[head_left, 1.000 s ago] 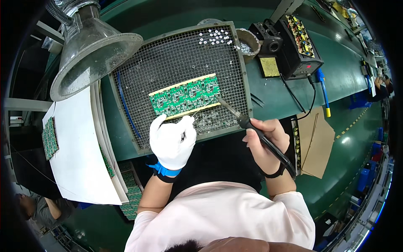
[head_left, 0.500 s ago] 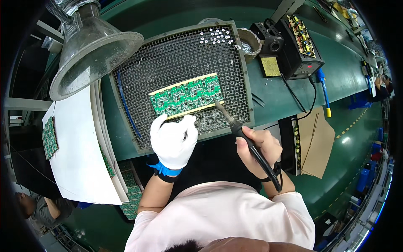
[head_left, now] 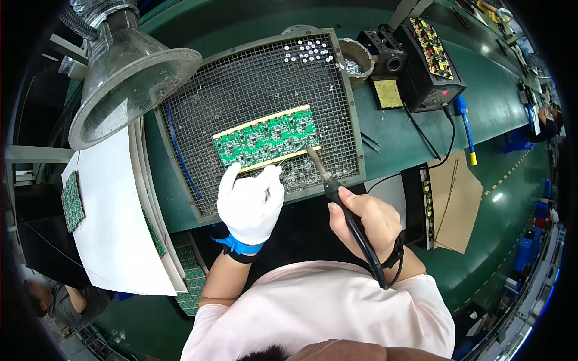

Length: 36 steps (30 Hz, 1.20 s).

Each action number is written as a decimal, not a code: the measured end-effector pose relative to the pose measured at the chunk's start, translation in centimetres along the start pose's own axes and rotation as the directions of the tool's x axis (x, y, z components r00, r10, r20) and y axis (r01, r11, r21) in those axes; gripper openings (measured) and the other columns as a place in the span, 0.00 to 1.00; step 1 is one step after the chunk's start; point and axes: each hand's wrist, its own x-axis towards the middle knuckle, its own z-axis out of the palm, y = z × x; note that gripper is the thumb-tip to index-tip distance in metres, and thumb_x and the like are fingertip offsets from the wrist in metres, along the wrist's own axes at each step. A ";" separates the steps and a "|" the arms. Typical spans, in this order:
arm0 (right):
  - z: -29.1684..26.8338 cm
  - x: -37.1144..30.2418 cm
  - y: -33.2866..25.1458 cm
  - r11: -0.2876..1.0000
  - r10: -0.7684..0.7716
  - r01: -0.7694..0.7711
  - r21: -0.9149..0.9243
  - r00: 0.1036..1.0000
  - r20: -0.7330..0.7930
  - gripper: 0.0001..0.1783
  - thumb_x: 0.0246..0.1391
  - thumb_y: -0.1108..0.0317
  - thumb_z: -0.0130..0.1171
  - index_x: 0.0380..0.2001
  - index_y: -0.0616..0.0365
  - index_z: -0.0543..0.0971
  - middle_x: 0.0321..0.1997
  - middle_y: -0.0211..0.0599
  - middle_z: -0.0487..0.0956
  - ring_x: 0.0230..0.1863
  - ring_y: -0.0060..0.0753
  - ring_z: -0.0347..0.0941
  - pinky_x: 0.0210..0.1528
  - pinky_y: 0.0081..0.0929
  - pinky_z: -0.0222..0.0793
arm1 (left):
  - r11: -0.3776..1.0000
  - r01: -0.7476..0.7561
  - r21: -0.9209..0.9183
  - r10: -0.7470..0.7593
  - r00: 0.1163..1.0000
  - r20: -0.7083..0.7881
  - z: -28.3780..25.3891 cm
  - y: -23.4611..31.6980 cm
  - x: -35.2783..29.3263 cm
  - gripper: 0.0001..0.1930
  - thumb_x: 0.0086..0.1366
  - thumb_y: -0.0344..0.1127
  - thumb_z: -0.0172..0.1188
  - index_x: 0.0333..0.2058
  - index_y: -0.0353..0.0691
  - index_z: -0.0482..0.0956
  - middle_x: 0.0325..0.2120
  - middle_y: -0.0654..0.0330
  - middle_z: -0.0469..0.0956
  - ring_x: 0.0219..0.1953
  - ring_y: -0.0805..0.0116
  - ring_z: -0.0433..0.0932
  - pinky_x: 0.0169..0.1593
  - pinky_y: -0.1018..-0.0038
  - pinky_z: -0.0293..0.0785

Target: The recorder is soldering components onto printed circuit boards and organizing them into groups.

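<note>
A green circuit board panel (head_left: 265,139) with pale yellow edge strips lies tilted on a metal mesh rack (head_left: 241,84). My left hand (head_left: 250,204), in a white glove with a blue wrist strap, is at the panel's near edge. One fingertip touches its lower left corner, while other fingers pinch a thin solder wire (head_left: 281,161) that points toward the panel's right end. Bare, my right hand (head_left: 372,224) is wrapped round the black handle of a soldering iron (head_left: 335,191). The iron's tip reaches the panel's lower right part, near the wire.
A fume hood funnel (head_left: 135,90) hangs at left above white sheets (head_left: 114,210). Small white parts (head_left: 308,52) lie on the rack's far right. Behind it stand a round pot (head_left: 356,60), a yellow sponge (head_left: 387,94) and a black soldering station (head_left: 430,75). Tweezers (head_left: 371,142) lie beside the rack.
My right hand has shifted slightly left, turning the iron's handle more upright, with its tip moved slightly left. My left hand and the panel have stayed nearly still.
</note>
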 end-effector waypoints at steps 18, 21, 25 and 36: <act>-0.5 0.9 -0.9 0.994 0.111 -0.111 0.018 0.994 -0.004 0.11 0.50 0.76 0.69 0.33 0.65 0.76 0.24 0.40 0.82 0.18 0.27 0.77 0.22 0.21 0.71 | 0.997 0.073 -0.027 -0.074 0.997 -0.015 0.4 0.3 0.0 0.10 0.54 0.23 0.67 0.34 0.44 0.86 0.14 0.69 0.71 0.16 0.73 0.70 0.57 0.60 0.74; -0.4 0.8 -1.0 0.993 0.118 -0.117 0.021 0.993 -0.013 0.11 0.49 0.76 0.69 0.34 0.65 0.76 0.24 0.40 0.82 0.18 0.27 0.77 0.22 0.21 0.71 | 0.999 0.044 -0.006 -0.044 0.999 -0.032 0.3 -0.1 -0.4 0.10 0.54 0.25 0.68 0.35 0.44 0.86 0.16 0.69 0.71 0.17 0.72 0.70 0.56 0.63 0.74; -0.5 0.7 -0.9 0.994 0.102 -0.102 0.028 0.995 -0.017 0.11 0.49 0.77 0.69 0.34 0.65 0.77 0.24 0.40 0.82 0.18 0.27 0.77 0.21 0.21 0.71 | 0.999 0.034 -0.018 -0.035 0.999 -0.042 0.3 0.0 -0.2 0.10 0.54 0.25 0.68 0.36 0.44 0.86 0.17 0.68 0.71 0.18 0.72 0.70 0.55 0.65 0.74; -4.1 3.2 2.1 0.916 0.393 -0.362 0.173 0.894 -0.214 0.11 0.63 0.75 0.57 0.48 0.65 0.75 0.36 0.39 0.82 0.33 0.24 0.80 0.40 0.21 0.77 | 0.997 0.068 -0.042 -0.071 0.994 -0.085 0.6 0.2 0.0 0.11 0.56 0.22 0.66 0.38 0.42 0.85 0.16 0.68 0.74 0.16 0.73 0.69 0.55 0.63 0.75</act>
